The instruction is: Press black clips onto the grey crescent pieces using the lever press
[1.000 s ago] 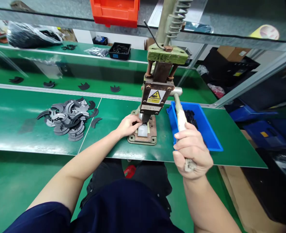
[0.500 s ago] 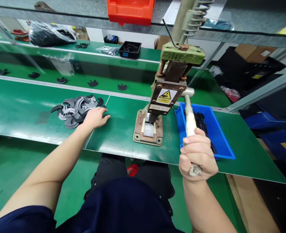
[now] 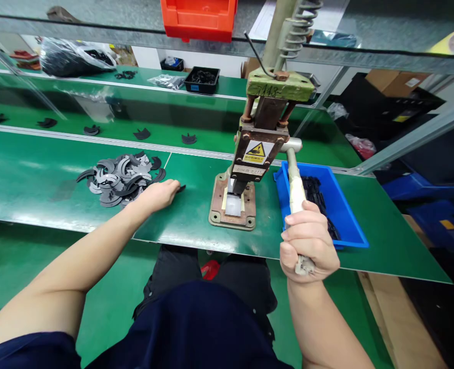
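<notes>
My left hand [image 3: 160,196] pinches a small dark plastic part [image 3: 181,188], mostly hidden by the fingers, just right of a pile of curved grey and black plastic parts [image 3: 121,179]. My right hand [image 3: 309,241] is wrapped round the taped lever [image 3: 296,187] of a green hand press [image 3: 255,148]. Beneath the press ram lies a metal base plate [image 3: 215,205] with a pale block [image 3: 233,205] on it. A yellow warning label [image 3: 255,152] is stuck on the press front.
A blue bin [image 3: 348,215] holding black parts stands right of the press. Several black curved parts [image 3: 141,134] lie spaced along the green strip behind the table edge. Overhead, a shelf carries an orange bin [image 3: 199,20]. A black tray [image 3: 202,81] sits at the back.
My left hand has moved right, away from the pile, and its fingers have closed on a dark part. My right hand stays on the lever; the whole view has shifted slightly.
</notes>
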Demonstrator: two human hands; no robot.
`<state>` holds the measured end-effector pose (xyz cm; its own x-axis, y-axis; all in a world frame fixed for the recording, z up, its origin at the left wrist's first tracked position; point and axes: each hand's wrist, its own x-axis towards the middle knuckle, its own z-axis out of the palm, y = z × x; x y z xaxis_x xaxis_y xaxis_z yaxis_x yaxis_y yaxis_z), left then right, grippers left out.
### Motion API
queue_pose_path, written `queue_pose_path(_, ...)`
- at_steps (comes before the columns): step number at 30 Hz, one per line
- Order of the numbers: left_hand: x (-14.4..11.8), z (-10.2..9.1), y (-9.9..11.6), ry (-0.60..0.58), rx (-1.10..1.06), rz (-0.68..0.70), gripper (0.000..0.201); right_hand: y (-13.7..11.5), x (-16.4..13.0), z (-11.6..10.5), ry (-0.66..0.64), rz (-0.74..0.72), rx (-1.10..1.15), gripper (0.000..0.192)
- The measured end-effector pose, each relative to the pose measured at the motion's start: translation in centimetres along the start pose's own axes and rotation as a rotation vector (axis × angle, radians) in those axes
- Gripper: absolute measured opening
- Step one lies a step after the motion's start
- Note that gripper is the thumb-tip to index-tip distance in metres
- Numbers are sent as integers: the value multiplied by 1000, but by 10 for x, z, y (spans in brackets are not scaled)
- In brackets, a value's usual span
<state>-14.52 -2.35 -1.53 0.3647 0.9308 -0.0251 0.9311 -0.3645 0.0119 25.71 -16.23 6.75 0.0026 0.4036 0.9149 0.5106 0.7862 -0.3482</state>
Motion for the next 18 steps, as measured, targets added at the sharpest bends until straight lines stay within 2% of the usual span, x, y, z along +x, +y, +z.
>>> queue_pose_path(2, 2, 0, 18, -11, -78, 101, 36, 0, 0, 0, -10, 4, -16, 10)
queue_pose_path(5, 7, 3, 44, 45, -278, 221, 30, 0, -1, -1, -15, 6, -24, 11)
queue_pose_path(7, 13, 9, 58, 99, -461, 232, 31, 0, -1, -1, -12, 2, -33, 9)
queue_pose_path(9, 22, 15, 70, 140, -700, 127, 29, 0, -2, -1, -17, -3, -65, 4)
queue_pose_path(11, 31, 20, 81, 149, -1003, -47, 28, 1, -4, -1, -20, -9, -99, 7)
queue_pose_path(14, 43, 18, 97, 105, -1386, -234, 41, 2, -4, -1, -19, -14, -108, 8)
queue_pose_path(16, 49, 11, 107, 53, -1494, -264, 46, 1, -4, -1, -16, -11, -86, 5)
queue_pose_path(18, 55, 2, 117, -22, -1514, -247, 47, 0, -3, -1, -9, 1, -44, 7)
